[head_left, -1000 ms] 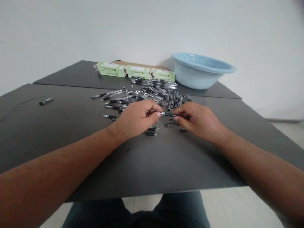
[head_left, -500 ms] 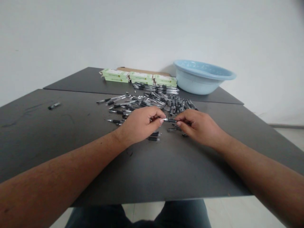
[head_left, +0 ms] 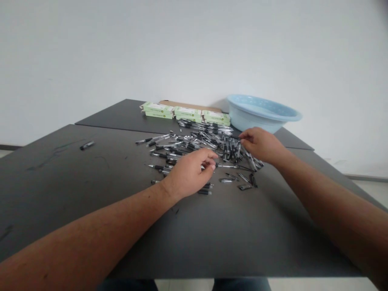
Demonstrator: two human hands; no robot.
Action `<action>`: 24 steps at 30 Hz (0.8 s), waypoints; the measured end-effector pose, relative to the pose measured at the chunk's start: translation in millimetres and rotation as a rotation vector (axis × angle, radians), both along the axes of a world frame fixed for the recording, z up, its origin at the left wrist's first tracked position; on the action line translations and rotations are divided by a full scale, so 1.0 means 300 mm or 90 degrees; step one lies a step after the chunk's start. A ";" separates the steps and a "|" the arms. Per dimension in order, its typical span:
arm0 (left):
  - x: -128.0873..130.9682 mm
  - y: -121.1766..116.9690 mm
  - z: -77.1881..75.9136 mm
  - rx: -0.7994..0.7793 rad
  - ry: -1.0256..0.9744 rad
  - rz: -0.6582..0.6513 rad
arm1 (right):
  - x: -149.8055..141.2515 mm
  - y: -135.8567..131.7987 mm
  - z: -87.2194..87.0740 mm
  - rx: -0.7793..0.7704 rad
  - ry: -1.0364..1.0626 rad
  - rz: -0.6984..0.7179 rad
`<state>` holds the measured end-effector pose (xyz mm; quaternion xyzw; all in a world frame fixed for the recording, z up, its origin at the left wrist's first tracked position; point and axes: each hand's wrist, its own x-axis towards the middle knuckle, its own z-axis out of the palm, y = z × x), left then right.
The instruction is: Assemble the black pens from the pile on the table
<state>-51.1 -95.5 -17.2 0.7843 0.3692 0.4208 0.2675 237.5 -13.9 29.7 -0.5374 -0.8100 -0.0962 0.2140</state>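
My left hand (head_left: 190, 173) is closed over the middle of the table, thumb against fingers. A slim pen (head_left: 227, 165) with a clear barrel and dark end points right from its fingertips. To the right and farther back, my right hand (head_left: 260, 144) hovers at the edge of the heap of short black-and-clear pen pieces (head_left: 229, 148). Its thumb and fingers are drawn together; what is between them, if anything, is hidden. Rows of black-gripped pens (head_left: 159, 167) lie left of and partly under my left hand.
Green-and-white boxes (head_left: 157, 109) stand stacked at the back, with bundled pens (head_left: 209, 127) before them. A light blue basin (head_left: 260, 115) stands back right. Loose small parts (head_left: 245, 187) lie near my right forearm. One short pen piece (head_left: 87, 145) lies far left.
Both hands were together at one pen. My right hand has let go of it and moved right and away to the heap; the pen stays in my left hand. The view has tilted up slightly.
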 end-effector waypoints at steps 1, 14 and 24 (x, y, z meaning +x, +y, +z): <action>0.000 -0.002 0.002 0.007 0.007 0.001 | -0.003 0.047 0.010 -0.010 -0.020 -0.010; -0.003 -0.006 0.008 0.089 0.070 0.013 | -0.161 0.597 -0.035 -0.081 -0.140 -0.157; -0.011 -0.007 0.011 0.145 0.089 -0.016 | -0.156 0.655 -0.063 -0.045 -0.132 -0.180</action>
